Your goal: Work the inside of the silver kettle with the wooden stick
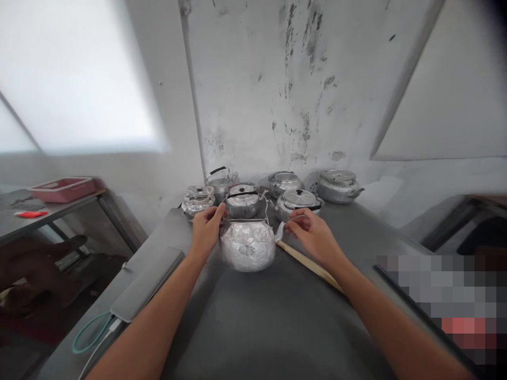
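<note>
A dented silver metal kettle (247,248) without a lid stands at the middle of the grey table, its spout pointing right. Its wire handle with a black grip (242,195) is raised above the opening. My left hand (208,227) is closed at the kettle's left rim, by the handle's foot; part of the fingers is hidden. At the spout's tip, my right hand (309,232) pinches with thumb and fingers. A flat pale wooden stick (311,264) lies on the table under my right forearm.
Several silver kettles stand behind, among them a lidded one (299,200) and one at the back right (338,186). A grey power bank-like slab (148,282) with cables lies left. A pink basket (63,189) rests on another table. A blurred-out patch covers the right.
</note>
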Available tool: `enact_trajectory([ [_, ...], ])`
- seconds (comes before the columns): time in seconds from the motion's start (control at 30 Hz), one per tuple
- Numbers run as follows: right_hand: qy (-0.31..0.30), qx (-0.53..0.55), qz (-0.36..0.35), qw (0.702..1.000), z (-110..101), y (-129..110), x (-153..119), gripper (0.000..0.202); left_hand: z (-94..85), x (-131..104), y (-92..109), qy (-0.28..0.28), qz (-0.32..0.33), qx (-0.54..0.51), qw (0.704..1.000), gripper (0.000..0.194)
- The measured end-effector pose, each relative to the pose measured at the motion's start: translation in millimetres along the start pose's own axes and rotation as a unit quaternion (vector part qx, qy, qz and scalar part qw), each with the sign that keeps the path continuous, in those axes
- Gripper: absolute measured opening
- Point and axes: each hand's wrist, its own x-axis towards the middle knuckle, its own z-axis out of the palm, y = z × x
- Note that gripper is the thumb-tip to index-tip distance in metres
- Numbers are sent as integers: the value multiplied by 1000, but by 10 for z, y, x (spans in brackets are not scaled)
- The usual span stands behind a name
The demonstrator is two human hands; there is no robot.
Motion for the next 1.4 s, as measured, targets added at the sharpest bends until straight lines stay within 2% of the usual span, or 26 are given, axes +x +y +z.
enact_trajectory([
  [0.2,24,-35,-22,999,-31,-13,-6,28,-16,-68,170,11,57,-12,998,42],
  [0.4,8,-54,-35,998,-9,-26,-35,26,-1,-142,298,4,107,9,994,41],
  [0.67,-20,-73,-37,996,29,8,-33,24,-1,-94,244,11,80,13,997,45],
  [0.9,-16,-81,-56,995,48,-119,-73,21,-1,-130,272,-76,93,-84,989,28],
  [1.1,-20,-58,-94,994,84,-268,-156,26,27,-182,315,-146,105,-62,982,23],
  [1.27,-64,-50,-129,988,118,-368,-232,46,41,-217,327,-188,117,-4,975,22],
  [1.4,-79,-59,-125,987,118,-377,-240,51,35,-232,340,-168,137,31,976,22],
])
